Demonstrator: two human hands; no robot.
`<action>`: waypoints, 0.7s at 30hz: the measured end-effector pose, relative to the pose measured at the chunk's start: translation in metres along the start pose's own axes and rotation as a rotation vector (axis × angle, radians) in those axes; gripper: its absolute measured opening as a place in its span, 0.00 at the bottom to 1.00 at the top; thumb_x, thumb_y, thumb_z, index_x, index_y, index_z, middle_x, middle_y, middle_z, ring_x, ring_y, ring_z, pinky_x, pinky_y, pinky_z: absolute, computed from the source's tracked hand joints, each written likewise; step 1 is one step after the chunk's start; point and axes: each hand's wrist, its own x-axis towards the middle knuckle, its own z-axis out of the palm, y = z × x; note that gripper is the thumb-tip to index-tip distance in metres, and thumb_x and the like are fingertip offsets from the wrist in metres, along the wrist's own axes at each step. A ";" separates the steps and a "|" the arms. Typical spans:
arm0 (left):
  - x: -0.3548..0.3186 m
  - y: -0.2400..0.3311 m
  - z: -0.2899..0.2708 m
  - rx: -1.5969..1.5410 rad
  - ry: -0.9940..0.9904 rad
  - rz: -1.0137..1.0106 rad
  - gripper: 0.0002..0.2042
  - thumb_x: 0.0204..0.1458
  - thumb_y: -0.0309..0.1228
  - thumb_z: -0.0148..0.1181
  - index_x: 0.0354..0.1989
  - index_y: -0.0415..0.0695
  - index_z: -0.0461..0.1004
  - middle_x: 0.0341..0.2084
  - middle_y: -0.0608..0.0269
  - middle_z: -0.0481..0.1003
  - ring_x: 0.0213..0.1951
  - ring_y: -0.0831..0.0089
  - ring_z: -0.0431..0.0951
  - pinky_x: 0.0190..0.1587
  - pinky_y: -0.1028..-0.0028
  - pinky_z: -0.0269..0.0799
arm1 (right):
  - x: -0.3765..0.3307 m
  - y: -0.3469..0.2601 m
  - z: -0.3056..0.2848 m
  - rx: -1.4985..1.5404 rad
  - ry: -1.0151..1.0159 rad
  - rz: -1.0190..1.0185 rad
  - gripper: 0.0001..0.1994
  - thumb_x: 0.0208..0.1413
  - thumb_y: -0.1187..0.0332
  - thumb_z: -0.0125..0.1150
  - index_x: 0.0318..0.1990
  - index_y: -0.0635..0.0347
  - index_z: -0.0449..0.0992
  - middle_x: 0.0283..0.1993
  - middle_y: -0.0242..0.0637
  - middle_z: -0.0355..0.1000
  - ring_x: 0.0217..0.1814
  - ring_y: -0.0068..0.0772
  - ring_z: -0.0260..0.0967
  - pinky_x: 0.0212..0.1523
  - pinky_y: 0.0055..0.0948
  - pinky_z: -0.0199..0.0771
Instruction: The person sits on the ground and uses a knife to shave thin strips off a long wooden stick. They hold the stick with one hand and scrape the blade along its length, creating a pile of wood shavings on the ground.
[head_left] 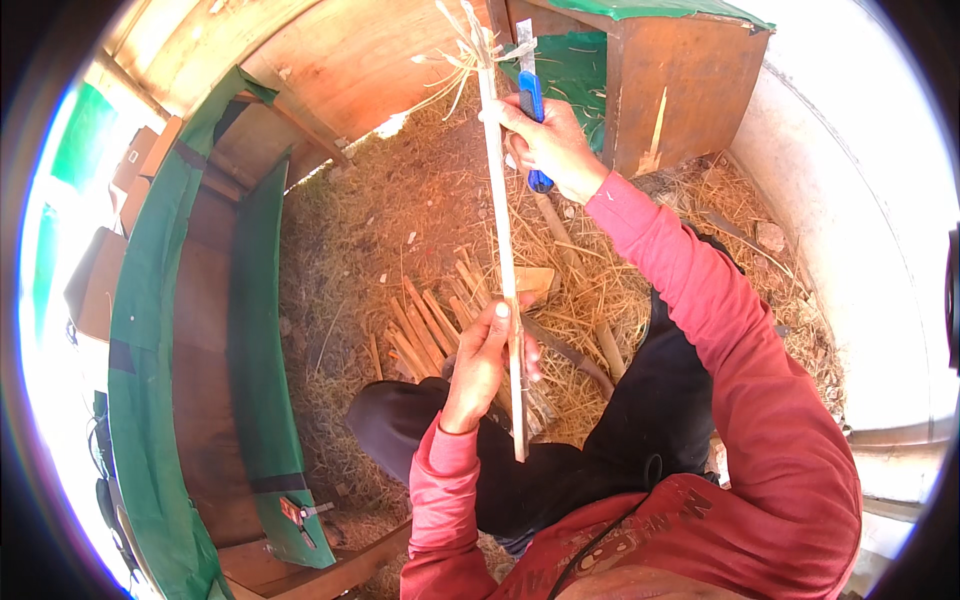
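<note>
A long, pale wooden stick (503, 210) stands nearly upright in front of me, with thin curled shavings (468, 50) hanging from its far end. My left hand (478, 365) is closed round its lower part, thumb along the side. In my right hand (562, 150) is a blue utility knife (531, 97), its blade extended and pointing away from me. The blade lies beside the stick near the shavings, where a pale curl touches it. Whether the right fingers also touch the stick is hard to see.
Several split wood pieces (425, 325) lie on the straw-strewn ground beyond my bent legs. A wooden box (680, 90) with a green cover stands at the far right, before a white wall (850, 160). Green-covered boards (262, 330) line the left, with an orange-and-grey tool (300, 512) on one.
</note>
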 end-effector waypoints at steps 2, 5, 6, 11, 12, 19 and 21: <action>-0.001 -0.001 -0.005 0.039 -0.009 0.024 0.20 0.68 0.44 0.36 0.49 0.42 0.69 0.12 0.70 0.63 0.11 0.81 0.62 0.15 0.80 0.60 | 0.001 0.005 -0.004 -0.264 0.048 -0.108 0.12 0.63 0.60 0.56 0.38 0.60 0.75 0.16 0.22 0.63 0.15 0.14 0.57 0.16 0.21 0.54; -0.001 0.003 -0.004 -0.064 0.048 0.044 0.18 0.68 0.44 0.35 0.42 0.43 0.68 0.11 0.73 0.55 0.09 0.85 0.52 0.11 0.82 0.48 | -0.001 0.010 -0.004 -0.761 0.115 -0.462 0.16 0.63 0.54 0.55 0.38 0.60 0.74 0.15 0.30 0.66 0.16 0.23 0.64 0.19 0.30 0.63; -0.005 0.003 -0.007 -0.117 0.060 0.047 0.18 0.68 0.45 0.35 0.42 0.43 0.68 0.10 0.73 0.55 0.08 0.85 0.52 0.11 0.82 0.48 | -0.016 -0.009 0.010 -0.915 0.038 -0.287 0.17 0.62 0.53 0.55 0.37 0.59 0.73 0.15 0.36 0.65 0.17 0.28 0.67 0.20 0.32 0.65; -0.006 0.009 -0.008 -0.320 0.010 0.009 0.18 0.68 0.45 0.35 0.41 0.43 0.67 0.09 0.72 0.55 0.07 0.84 0.52 0.10 0.81 0.51 | -0.022 0.005 0.004 -1.101 -0.069 -0.435 0.15 0.61 0.54 0.55 0.39 0.58 0.68 0.19 0.42 0.69 0.21 0.47 0.70 0.23 0.43 0.67; -0.006 0.010 -0.009 -0.342 0.003 0.001 0.18 0.68 0.45 0.36 0.41 0.43 0.67 0.09 0.72 0.56 0.07 0.83 0.53 0.10 0.81 0.52 | -0.021 0.009 0.002 -1.087 -0.088 -0.455 0.16 0.61 0.54 0.55 0.40 0.58 0.68 0.19 0.43 0.69 0.21 0.48 0.70 0.23 0.43 0.66; -0.004 0.007 -0.011 -0.139 0.134 0.169 0.14 0.67 0.42 0.41 0.38 0.44 0.66 0.10 0.67 0.62 0.06 0.81 0.57 0.08 0.81 0.51 | -0.025 0.004 -0.004 -1.108 -0.275 -0.405 0.18 0.63 0.48 0.48 0.43 0.55 0.69 0.16 0.41 0.68 0.18 0.49 0.68 0.23 0.46 0.67; -0.003 0.008 -0.010 -0.116 0.136 0.155 0.14 0.67 0.42 0.40 0.37 0.45 0.66 0.10 0.67 0.62 0.06 0.81 0.56 0.08 0.81 0.50 | -0.024 0.005 -0.005 -1.114 -0.323 -0.435 0.19 0.64 0.48 0.46 0.42 0.55 0.69 0.16 0.40 0.68 0.18 0.49 0.69 0.27 0.50 0.68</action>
